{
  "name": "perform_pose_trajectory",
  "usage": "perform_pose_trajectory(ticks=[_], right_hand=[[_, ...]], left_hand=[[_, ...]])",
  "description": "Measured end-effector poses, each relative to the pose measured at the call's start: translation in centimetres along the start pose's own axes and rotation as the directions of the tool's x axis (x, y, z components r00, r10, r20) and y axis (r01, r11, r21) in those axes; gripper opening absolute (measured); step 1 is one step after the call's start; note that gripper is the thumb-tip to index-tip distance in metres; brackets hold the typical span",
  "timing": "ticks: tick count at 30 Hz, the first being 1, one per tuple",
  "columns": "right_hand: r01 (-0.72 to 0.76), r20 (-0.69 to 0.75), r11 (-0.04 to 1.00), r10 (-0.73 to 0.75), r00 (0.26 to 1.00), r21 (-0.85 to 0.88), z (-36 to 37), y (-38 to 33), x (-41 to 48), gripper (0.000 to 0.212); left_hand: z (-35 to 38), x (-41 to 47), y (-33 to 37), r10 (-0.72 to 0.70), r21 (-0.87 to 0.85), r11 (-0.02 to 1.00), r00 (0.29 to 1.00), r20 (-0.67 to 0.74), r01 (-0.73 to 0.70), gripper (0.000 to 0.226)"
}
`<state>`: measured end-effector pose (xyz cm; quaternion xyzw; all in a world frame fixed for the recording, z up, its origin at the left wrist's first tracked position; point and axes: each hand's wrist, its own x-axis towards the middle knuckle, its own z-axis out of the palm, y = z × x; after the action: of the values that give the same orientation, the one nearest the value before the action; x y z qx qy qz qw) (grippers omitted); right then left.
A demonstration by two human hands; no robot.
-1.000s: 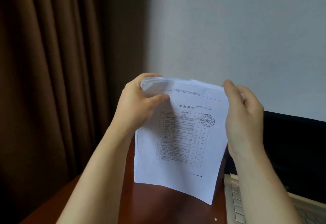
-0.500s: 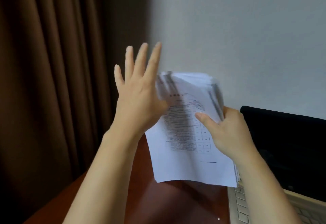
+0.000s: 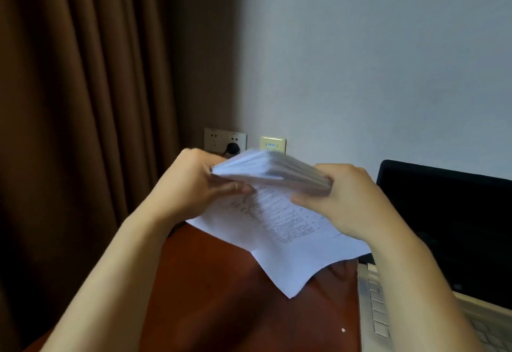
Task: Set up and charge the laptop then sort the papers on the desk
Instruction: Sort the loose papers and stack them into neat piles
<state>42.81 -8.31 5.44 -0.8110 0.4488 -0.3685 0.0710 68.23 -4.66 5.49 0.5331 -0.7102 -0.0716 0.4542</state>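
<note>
Only blurred print shows on the held papers (image 3: 277,230)

Dim and soft, brightest across the pale wall (image 3: 388,61) at far right, fading to near-black over the curtain (image 3: 69,102) at left. Smeared by motion along the fanned edge of the papers (image 3: 277,227), print too blurred to read. Soft-edged shadow beneath them on the desk (image 3: 221,310), with a faint reddish sheen nearer. Curtain folds bowed toward the left edge.
</note>
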Motion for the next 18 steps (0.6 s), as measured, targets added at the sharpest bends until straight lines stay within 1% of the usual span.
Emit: perform_pose_trajectory(ticks=[1, 2, 3, 4, 7, 9, 10, 11, 13, 14, 15, 16, 18], right_hand=[[-0.072, 0.019, 0.997, 0.073, 0.997, -0.024, 0.0, 0.9, 0.0, 0.021], [-0.123, 0.011, 0.992, 0.123, 0.992, -0.036, -0.2, 1.7, 0.0, 0.031], [-0.159, -0.008, 0.987, 0.159, 0.987, -0.028, -0.3, 2.4, -0.1, 0.038], [-0.179, -0.026, 0.984, 0.179, 0.984, 0.003, -0.4, 3.0, -0.2, 0.038], [-0.224, -0.034, 0.957, 0.235, 0.972, 0.186, -0.1, 4.1, -0.3, 0.026], [-0.252, -0.018, 0.91, 0.273, 0.962, 0.33, 0.3, 4.7, -0.1, 0.03], [-0.258, -0.012, 0.871, 0.289, 0.957, 0.418, 0.5, 5.1, 0.0, 0.033], [-0.256, -0.003, 0.806, 0.304, 0.953, 0.534, 0.9, 5.4, 0.1, 0.036], [-0.249, 0.063, 0.608, 0.31, 0.949, 0.754, 2.1, 6.0, -0.2, 0.041], [-0.27, 0.118, 0.52, 0.307, 0.944, 0.81, 3.0, 6.1, -0.5, 0.041], [-0.305, 0.173, 0.467, 0.304, 0.937, 0.83, 3.9, 6.0, -0.7, 0.039], [-0.34, 0.216, 0.448, 0.305, 0.927, 0.827, 4.8, 5.9, -1.0, 0.037], [-0.367, 0.229, 0.468, 0.326, 0.917, 0.804, 5.9, 5.9, -1.0, 0.034]], left_hand=[[0.5, -0.7, -1.0, -0.032, -0.07, 0.997, 0.999, -0.022, 0.03, 0.015], [0.8, -1.3, -2.0, -0.073, -0.147, 0.987, 0.996, -0.053, 0.064, 0.013], [1.0, -1.8, -3.1, -0.115, -0.216, 0.972, 0.99, -0.085, 0.095, 0.009], [1.3, -2.1, -4.1, -0.154, -0.275, 0.954, 0.982, -0.11, 0.119, 0.008], [2.4, -2.8, -6.9, -0.26, -0.414, 0.893, 0.954, -0.15, 0.179, 0.025], [3.2, -3.2, -8.2, -0.319, -0.469, 0.857, 0.934, -0.158, 0.214, 0.04], [3.4, -3.3, -8.8, -0.345, -0.502, 0.835, 0.926, -0.156, 0.227, 0.042], [3.5, -3.4, -9.2, -0.365, -0.537, 0.811, 0.918, -0.153, 0.233, 0.041], [3.6, -3.6, -9.8, -0.392, -0.589, 0.772, 0.908, -0.149, 0.237, 0.033], [3.7, -3.6, -10.0, -0.402, -0.607, 0.758, 0.904, -0.148, 0.237, 0.03], [3.8, -3.6, -10.1, -0.411, -0.626, 0.743, 0.899, -0.15, 0.235, 0.029], [4.0, -3.6, -10.0, -0.422, -0.647, 0.727, 0.894, -0.154, 0.232, 0.029], [4.4, -3.4, -10.0, -0.442, -0.671, 0.707, 0.88, -0.176, 0.221, 0.028]])
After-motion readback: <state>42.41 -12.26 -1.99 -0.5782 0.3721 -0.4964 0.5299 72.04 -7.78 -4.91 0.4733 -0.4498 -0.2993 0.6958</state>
